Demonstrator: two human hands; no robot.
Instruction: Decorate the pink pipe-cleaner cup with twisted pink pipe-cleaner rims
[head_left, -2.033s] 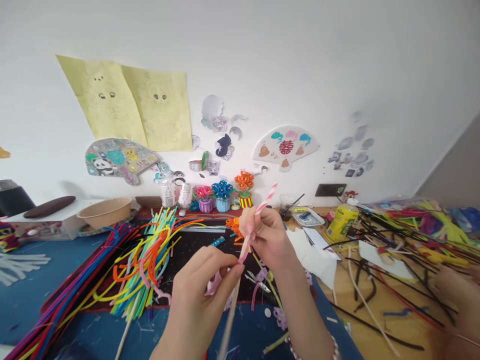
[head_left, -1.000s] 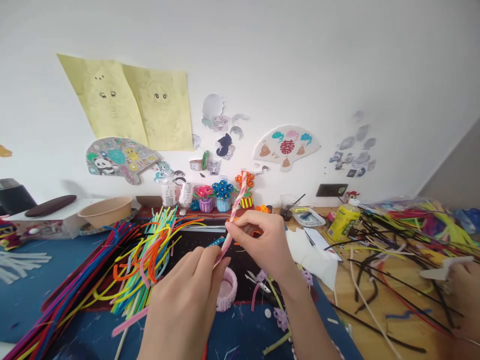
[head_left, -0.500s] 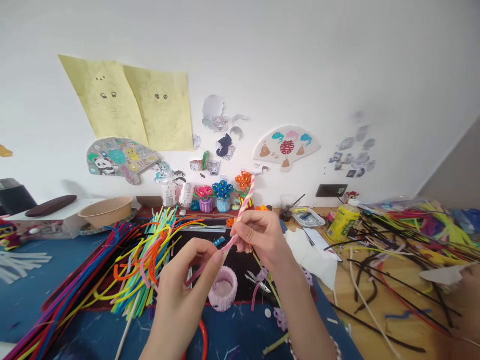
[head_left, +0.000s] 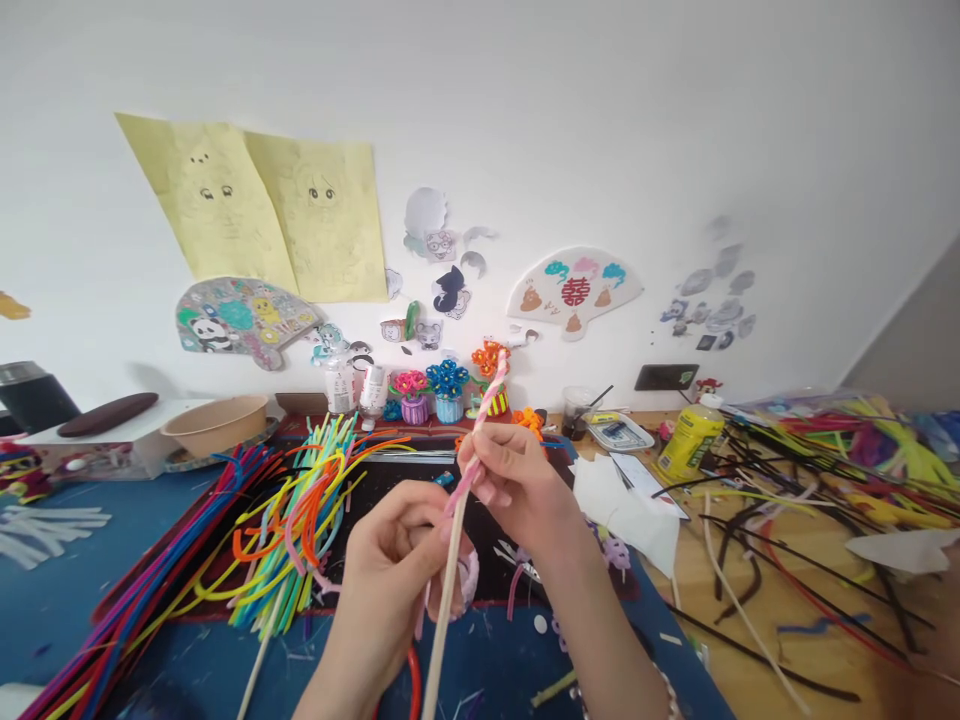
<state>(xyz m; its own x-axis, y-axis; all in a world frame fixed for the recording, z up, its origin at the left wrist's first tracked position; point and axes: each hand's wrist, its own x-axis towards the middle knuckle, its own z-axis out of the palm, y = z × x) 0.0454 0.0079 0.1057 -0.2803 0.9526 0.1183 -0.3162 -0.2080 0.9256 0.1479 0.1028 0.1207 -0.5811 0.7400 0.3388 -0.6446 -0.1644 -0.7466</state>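
A pink and a cream pipe cleaner are twisted into a striped strand that rises above my hands. My right hand pinches the striped part between thumb and fingertips. Just below and to the left, my left hand is closed, its thumb and forefinger on the pink strand where the twist ends. The loose cream pipe cleaner runs down past my left thumb toward the bottom of the view. Behind my left fingers, a small pale pink ribbed pot is partly hidden. Small pliers or scissors lie near my right wrist.
A bundle of coloured pipe cleaners lies at left on the dark mat. Small flower pots stand against the wall. A yellow bottle, white paper and scattered black pipe cleaners are on the right.
The cream pipe cleaner now hangs separately down in front of my left hand. My left hand has shifted slightly right, closer to the right one, covering more of the pink pot.
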